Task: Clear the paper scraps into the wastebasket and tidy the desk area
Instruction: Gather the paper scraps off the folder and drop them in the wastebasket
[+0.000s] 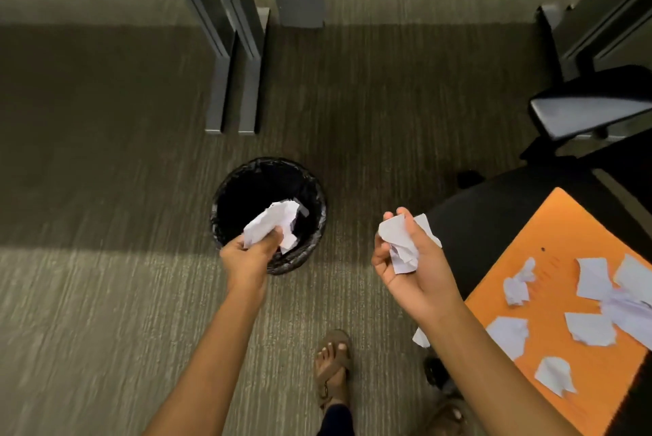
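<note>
A round black wastebasket (310, 188) with a dark liner stands on the carpet in the middle of the view. My left hand (247, 255) is over its near rim, shut on a crumpled white paper wad (273, 224). To the right of the basket, my right hand (412, 259) grips another crumpled white paper scrap (400, 241). Several more white paper scraps (589, 328) lie on an orange sheet (550, 224) at the lower right. One small scrap (421, 337) shows just under my right forearm.
A black office chair (592, 107) stands at the right, partly under the orange sheet. Grey desk legs (233, 58) rise from the carpet beyond the basket. My sandalled foot (333, 361) is on the floor between my arms.
</note>
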{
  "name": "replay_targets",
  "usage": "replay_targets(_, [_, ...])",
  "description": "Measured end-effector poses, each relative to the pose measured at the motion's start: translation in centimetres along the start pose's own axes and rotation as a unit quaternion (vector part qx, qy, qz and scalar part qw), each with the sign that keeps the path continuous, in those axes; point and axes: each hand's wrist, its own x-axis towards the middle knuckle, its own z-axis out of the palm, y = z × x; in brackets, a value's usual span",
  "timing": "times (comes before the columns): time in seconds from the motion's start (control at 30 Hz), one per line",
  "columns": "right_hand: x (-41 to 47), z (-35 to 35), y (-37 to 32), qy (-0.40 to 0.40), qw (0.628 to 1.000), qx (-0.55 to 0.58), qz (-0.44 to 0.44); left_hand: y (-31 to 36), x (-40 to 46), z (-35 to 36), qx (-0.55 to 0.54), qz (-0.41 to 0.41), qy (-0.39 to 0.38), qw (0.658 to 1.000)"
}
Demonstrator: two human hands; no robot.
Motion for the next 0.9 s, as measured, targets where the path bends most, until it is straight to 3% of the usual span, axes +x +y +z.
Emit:
replay_targets(0.1, [0.9,0.9,1.4,0.006,1.000,-0.015,0.010,0.8,2.8,-2.0,0.262,0.193,0.047,0.944])
replay_targets(0.27, [2.1,1.2,3.4,0.030,0.998,-0.047,0.012,2.3,6.8,-2.6,0.381,0.314,-0.007,0.869])
replay_targets(0.5, [3.9,1.9,5.0,0.044,0.996,-0.079,0.018,0.3,10.8,-3.4,0.536,0.188,-0.185,0.802])
replay_targets(0.77, [7.6,3.8,8.6,0.090,0.986,-0.126,0.068,-2.9,9.8,-7.2,0.529,0.096,-0.204,0.818])
replay_targets(0.9, [10.4,7.1,11.2,0.036,0.976,-0.165,0.136,-4.8,8.4,-8.4,0.520,0.059,-0.177,0.833])
